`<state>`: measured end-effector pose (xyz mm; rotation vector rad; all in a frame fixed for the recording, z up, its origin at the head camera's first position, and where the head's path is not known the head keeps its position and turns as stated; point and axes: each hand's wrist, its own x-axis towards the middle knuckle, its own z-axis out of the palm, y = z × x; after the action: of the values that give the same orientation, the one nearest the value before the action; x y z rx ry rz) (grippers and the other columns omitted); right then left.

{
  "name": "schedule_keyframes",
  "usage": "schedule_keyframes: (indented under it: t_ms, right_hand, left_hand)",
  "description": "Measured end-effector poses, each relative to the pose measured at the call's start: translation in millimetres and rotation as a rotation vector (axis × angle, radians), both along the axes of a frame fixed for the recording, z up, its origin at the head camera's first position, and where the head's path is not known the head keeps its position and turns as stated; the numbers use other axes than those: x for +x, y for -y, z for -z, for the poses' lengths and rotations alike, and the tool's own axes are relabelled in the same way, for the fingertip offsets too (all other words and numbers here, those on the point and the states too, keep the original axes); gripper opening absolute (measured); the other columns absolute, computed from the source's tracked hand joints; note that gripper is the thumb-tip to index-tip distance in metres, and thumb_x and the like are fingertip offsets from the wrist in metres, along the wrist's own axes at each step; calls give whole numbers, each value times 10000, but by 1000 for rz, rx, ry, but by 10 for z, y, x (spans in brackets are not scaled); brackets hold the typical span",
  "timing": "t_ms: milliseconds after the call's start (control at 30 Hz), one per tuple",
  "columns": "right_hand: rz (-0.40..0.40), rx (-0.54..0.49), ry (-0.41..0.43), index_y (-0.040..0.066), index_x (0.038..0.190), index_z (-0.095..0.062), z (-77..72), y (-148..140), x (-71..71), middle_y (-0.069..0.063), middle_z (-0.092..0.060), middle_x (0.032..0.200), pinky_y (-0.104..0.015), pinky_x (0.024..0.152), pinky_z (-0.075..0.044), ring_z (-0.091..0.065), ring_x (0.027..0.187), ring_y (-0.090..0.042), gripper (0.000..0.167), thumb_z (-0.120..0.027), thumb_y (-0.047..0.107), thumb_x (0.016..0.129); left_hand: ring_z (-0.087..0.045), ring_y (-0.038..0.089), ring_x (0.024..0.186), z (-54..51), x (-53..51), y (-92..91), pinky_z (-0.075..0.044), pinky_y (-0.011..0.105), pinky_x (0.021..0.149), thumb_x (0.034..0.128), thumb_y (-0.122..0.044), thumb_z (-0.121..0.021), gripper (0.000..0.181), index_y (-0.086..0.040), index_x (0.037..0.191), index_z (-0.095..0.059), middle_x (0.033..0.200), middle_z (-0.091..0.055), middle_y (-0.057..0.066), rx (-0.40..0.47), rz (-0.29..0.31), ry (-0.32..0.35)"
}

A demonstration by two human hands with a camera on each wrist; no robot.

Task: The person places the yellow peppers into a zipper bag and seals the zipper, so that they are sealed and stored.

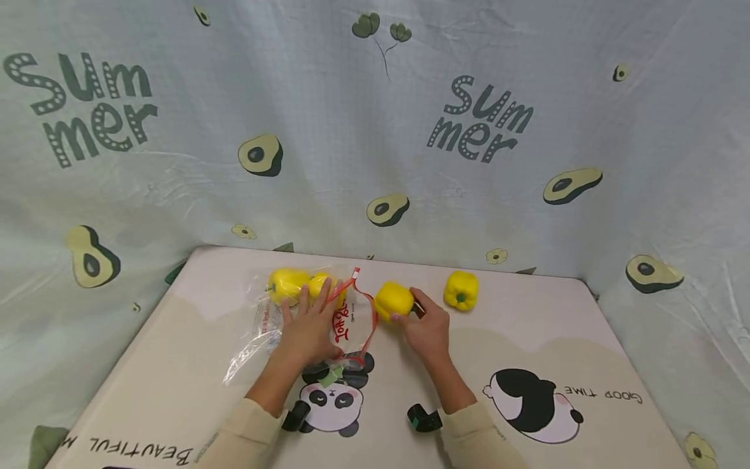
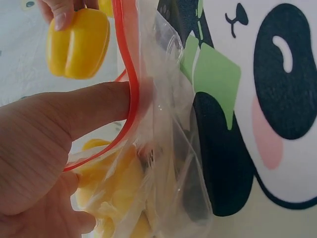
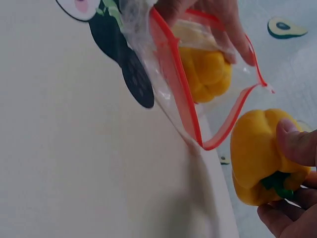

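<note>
A clear plastic bag with a red edge [image 1: 372,326] lies on the table, its mouth facing right, with two yellow peppers [image 1: 288,284] inside. My left hand [image 1: 307,331] is spread over the bag; in the left wrist view the thumb [image 2: 99,106] reaches in at the red edge [image 2: 130,59], holding the mouth apart. Just right of the mouth, my right hand [image 1: 426,326] grips a yellow pepper [image 1: 394,300] between thumb and fingers. The right wrist view shows that pepper [image 3: 257,148] with its green stem toward the palm, near the gaping bag mouth [image 3: 218,144].
Another yellow pepper [image 1: 461,290] stands on the table to the right of my right hand. The table [image 1: 504,352] has printed pandas and lettering. Behind its far edge hangs a patterned cloth [image 1: 328,130].
</note>
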<state>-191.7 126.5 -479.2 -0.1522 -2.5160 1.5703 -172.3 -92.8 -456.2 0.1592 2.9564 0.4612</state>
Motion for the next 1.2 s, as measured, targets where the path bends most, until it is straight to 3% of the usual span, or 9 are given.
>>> schedule_keyframes:
  t_ms: [200, 500, 633, 833, 1000, 1200]
  right_hand:
    - [-75, 17, 36, 45, 1434, -617, -7, 109, 101, -139, -645, 1465, -485, 1144, -496, -631, 1352, -342, 619, -840, 68, 857]
    - [-174, -18, 19, 37, 1414, -633, 3, 295, 183, -119, -669, 1438, -507, 1155, -485, -632, 1351, -334, 600, -843, 81, 853]
    - [-227, -58, 51, 44, 1418, -634, 25, 395, 177, -126, -660, 1448, -523, 1155, -482, -623, 1357, -349, 622, -856, 96, 840]
    - [-299, -52, 51, 33, 1385, -656, 92, 508, 153, -153, -695, 1358, -539, 1108, -534, -657, 1230, -353, 609, -870, 142, 826]
    - [-305, 17, 66, 97, 1378, -666, 93, 510, 98, -108, -715, 1300, -514, 1095, -546, -632, 1174, -286, 597, -874, 205, 829]
    - [-387, 48, 101, 194, 1361, -677, 92, 474, 39, -89, -695, 1357, -457, 1017, -593, -646, 1103, -266, 556, -869, 235, 841]
  left_hand:
    - [-7, 506, 1618, -15, -19, -31, 29, 752, 1257, 668, -335, -973, 1243, -184, 1669, -252, 1785, -39, 85, 9, -2, 6]
    - [1, 519, 1613, -28, -22, -70, 28, 767, 1246, 683, -323, -969, 1270, -190, 1682, -196, 1785, -32, 87, 17, 2, 18]
    - [7, 524, 1611, -27, -19, -71, 39, 769, 1242, 694, -299, -962, 1256, -198, 1682, -194, 1784, -39, 92, 27, 1, 14]
    - [14, 529, 1610, -36, -5, -16, 47, 772, 1242, 696, -290, -957, 1202, -172, 1666, -257, 1781, -57, 106, 56, 2, 5]
    - [12, 529, 1609, -39, -9, -30, 39, 781, 1235, 696, -278, -957, 1205, -160, 1666, -252, 1780, -67, 112, 60, 4, -8]
    - [19, 527, 1609, -46, -32, -13, 30, 781, 1232, 704, -272, -965, 1271, -147, 1684, -165, 1781, -55, 105, 94, -4, 4]
